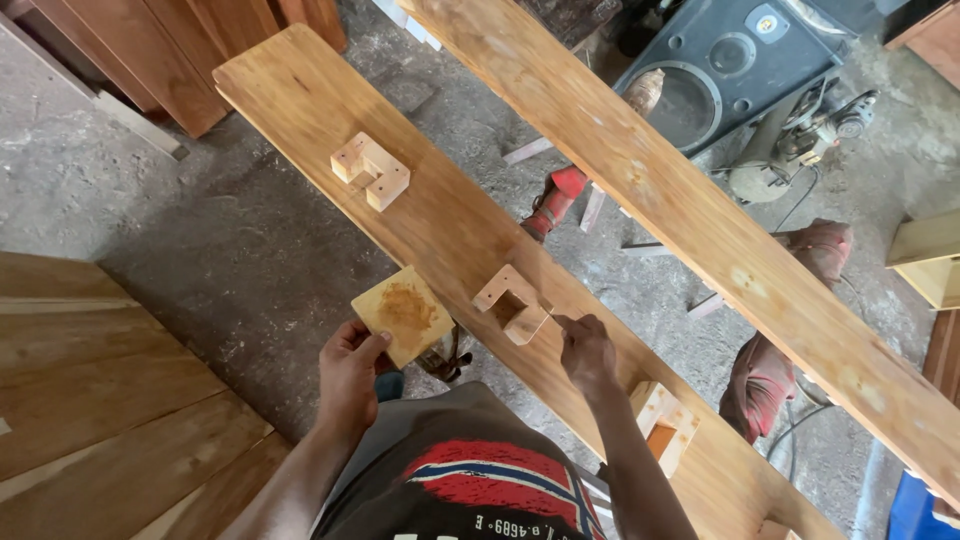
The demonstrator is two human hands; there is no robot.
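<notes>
While right hand (587, 350) pinches thin stick (556, 319), tip touching U-shaped wooden bracket (512, 300) on long plank (440, 215), smear likely if stick slips past joint. Left hand (350, 372) clamped on corner of small square board (405, 315), brownish paste patch (405, 306) above thumb; tilt could spill paste.

Light: soft, even daylight — no single source in view
Shadows: faint, short, under the wooden blocks (371, 171) on the near plank (440, 220)
Glare: pale sheen along the far plank (700, 220)
Focus: sharp at centre — the speaker (735, 60) and corners slightly softer
Distortion: wide-angle stretch, planks splay toward the edges
</notes>
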